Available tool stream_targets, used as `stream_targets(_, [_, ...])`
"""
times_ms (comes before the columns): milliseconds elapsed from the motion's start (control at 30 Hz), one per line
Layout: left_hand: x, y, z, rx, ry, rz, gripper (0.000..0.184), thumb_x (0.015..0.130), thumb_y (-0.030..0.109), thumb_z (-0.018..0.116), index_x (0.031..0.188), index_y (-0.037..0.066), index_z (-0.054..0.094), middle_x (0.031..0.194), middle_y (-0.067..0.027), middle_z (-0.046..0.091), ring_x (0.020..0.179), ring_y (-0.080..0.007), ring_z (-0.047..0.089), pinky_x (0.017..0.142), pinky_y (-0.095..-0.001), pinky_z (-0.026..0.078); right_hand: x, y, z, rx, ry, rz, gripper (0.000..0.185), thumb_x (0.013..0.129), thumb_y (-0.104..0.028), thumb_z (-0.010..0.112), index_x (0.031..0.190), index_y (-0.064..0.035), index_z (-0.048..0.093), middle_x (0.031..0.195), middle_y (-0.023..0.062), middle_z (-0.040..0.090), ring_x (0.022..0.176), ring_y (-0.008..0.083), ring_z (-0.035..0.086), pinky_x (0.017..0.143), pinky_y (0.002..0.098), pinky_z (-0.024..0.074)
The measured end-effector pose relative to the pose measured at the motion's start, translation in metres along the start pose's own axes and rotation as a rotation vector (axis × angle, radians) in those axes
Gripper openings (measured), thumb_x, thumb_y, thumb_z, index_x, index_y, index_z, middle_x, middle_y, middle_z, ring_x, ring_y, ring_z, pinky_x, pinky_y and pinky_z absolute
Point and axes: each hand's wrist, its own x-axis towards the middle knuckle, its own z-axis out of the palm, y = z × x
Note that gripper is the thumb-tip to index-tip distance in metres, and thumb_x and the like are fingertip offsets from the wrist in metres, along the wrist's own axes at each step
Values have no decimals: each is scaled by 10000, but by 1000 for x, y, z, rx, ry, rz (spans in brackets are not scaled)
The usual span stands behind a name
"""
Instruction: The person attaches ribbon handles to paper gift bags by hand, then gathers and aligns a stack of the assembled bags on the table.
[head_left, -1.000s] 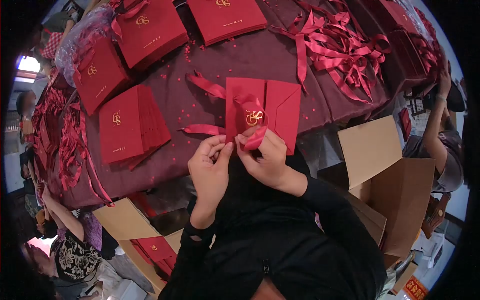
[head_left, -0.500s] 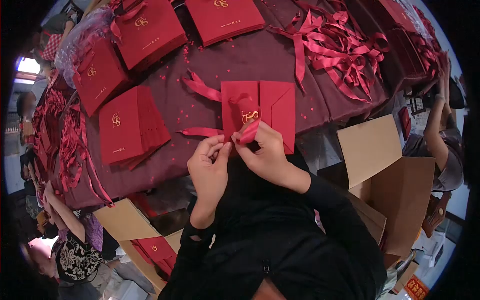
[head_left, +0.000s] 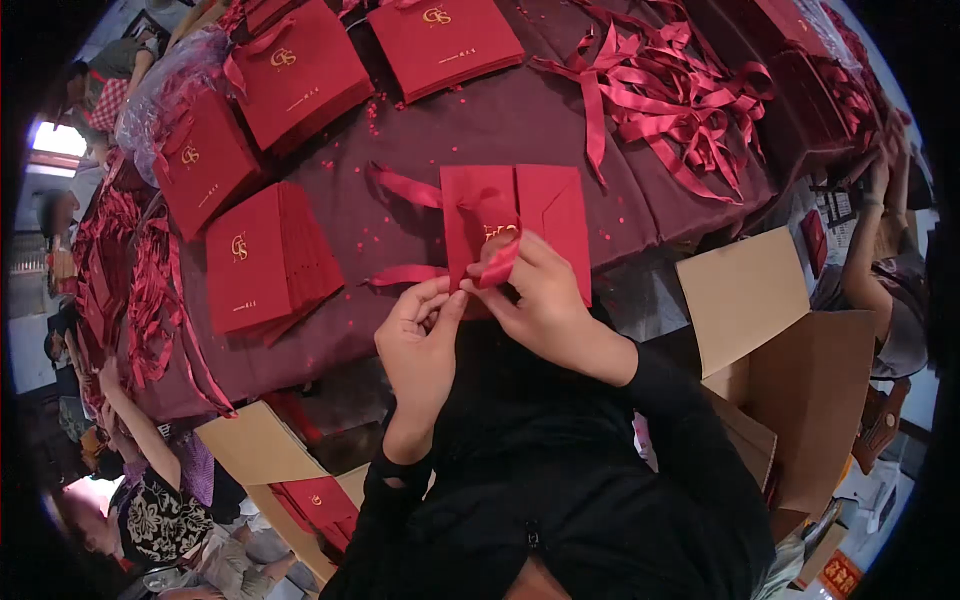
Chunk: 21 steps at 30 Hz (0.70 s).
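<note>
Beside maroon cloth [head_left: 515, 120], cartons [head_left: 830, 385] gape; left hand [head_left: 416, 345] pinches red bag [head_left: 562, 230], right hand [head_left: 545, 308] ribbon [head_left: 500, 262].

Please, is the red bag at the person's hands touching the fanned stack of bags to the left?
Apart. The head view shows dark tablecloth between the red bag and the fanned stack.

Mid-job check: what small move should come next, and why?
Probably draw the ribbon gently with the right hand while the left hand steadies the red bag: both hands' fingertips meet at its near left corner, and ribbon loops by the right fingers. What the fingertips pinch is too small to tell.
</note>
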Motion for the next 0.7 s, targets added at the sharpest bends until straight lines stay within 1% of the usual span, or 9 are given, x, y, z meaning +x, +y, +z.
stream_targets(33, [-2, 7, 2, 24, 6, 17, 160, 895, -5, 653, 1052, -38, 655, 880, -19, 662, 724, -24, 523, 650, -170, 410, 3, -4, -6, -184, -12, -67, 160, 735, -17, 774, 824, -23, 642, 862, 101, 661, 788, 249, 636, 753, 343, 473])
stream_targets(67, [-4, 11, 3, 46, 13, 34, 148, 907, 2, 641, 1048, -33, 666, 876, -16, 655, 724, -28, 517, 651, -172, 407, 2, 2, -9, -184, -14, -67, 160, 735, -17, 774, 824, -23, 642, 862, 101, 661, 788, 249, 636, 753, 343, 473])
stream_targets(133, [-1, 0, -4, 117, -25, 45, 144, 901, 3, 637, 1037, -17, 678, 868, -21, 641, 740, -61, 522, 665, -200, 415, 2, 21, -12, -45, -155, 43, 151, 709, -79, 780, 813, -43, 676, 853, 60, 659, 873, 262, 559, 782, 377, 420])
stream_targets(200, [3, -2, -6, 192, -64, 58, 143, 895, 5, 633, 1026, -2, 689, 859, -26, 627, 756, -94, 527, 679, -229, 422, 6, 27, -14, 21, -161, 88, 129, 697, -102, 793, 776, -70, 696, 818, 27, 666, 866, 260, 554, 795, 384, 397])
stream_targets(267, [6, 3, -5, 586, -58, 425, 169, 858, 2, 636, 1012, 29, 700, 860, -59, 590, 808, -194, 523, 718, -305, 430, 6, 26, -13, 26, -184, 126, 130, 693, -120, 796, 772, -78, 702, 798, 34, 669, 866, 255, 551, 788, 386, 396])
stream_targets(367, [12, -2, -7, 689, -55, 412, 199, 800, -3, 661, 991, 36, 703, 903, -76, 590, 846, -264, 517, 745, -355, 430, 5, 24, -9, -85, -214, 140, 132, 700, -148, 795, 776, -87, 706, 813, 30, 675, 872, 249, 551, 789, 379, 389])
stream_targets(500, [26, 6, -13, 748, -129, 444, 208, 771, -22, 666, 974, 14, 697, 903, -97, 610, 855, -255, 546, 761, -330, 440, 7, 21, -10, -113, -237, 162, 137, 703, -165, 793, 778, -89, 707, 830, 22, 677, 877, 245, 547, 791, 373, 385])
stream_targets(567, [32, 3, -15, 725, -183, 508, 199, 742, -7, 676, 938, 22, 691, 898, -96, 618, 843, -293, 549, 742, -376, 453, 7, 20, -10, -135, -227, 143, 144, 705, -164, 790, 787, -86, 702, 815, 10, 671, 880, 242, 544, 786, 371, 384])
stream_targets(700, [33, -2, -13, 706, -190, 613, 178, 744, -12, 666, 920, 1, 680, 911, -100, 635, 851, -302, 585, 747, -388, 478, 8, 22, -12, -140, -247, 86, 202, 713, -196, 793, 829, -72, 683, 867, 29, 667, 889, 257, 547, 799, 389, 395])
